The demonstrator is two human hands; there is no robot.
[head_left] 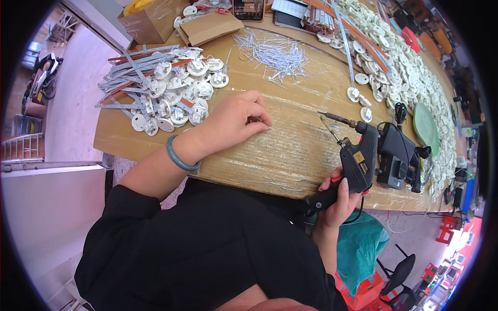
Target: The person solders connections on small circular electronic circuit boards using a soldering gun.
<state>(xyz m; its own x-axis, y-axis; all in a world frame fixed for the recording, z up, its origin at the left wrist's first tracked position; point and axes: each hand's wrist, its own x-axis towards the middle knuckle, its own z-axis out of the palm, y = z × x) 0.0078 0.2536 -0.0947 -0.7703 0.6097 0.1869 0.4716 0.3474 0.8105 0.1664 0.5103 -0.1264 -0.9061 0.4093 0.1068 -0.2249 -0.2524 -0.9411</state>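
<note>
My left hand [241,120], below a green bangle [179,154], hovers over the middle of the worktable, thumb and fingertips pinched together. Something tiny and pale may stick out at the fingertips, too small to name. My right hand [338,199] is wrapped round the handle of a black soldering gun [361,155] with a red trigger. Its dark tip and a thin feed tube point up and left, apart from my left hand. Beyond the left hand lies a loose heap of short white wires [275,54]. Left of it are piled white round discs [171,96] with grey and brown strips.
Many more white discs [415,88] cover the right side of the worktable [249,166]. A black device with a cable [397,155] and a green round lid [425,124] stand beside the soldering gun. Cardboard boxes [210,28] sit at the back. A teal bag [363,249] hangs below the edge.
</note>
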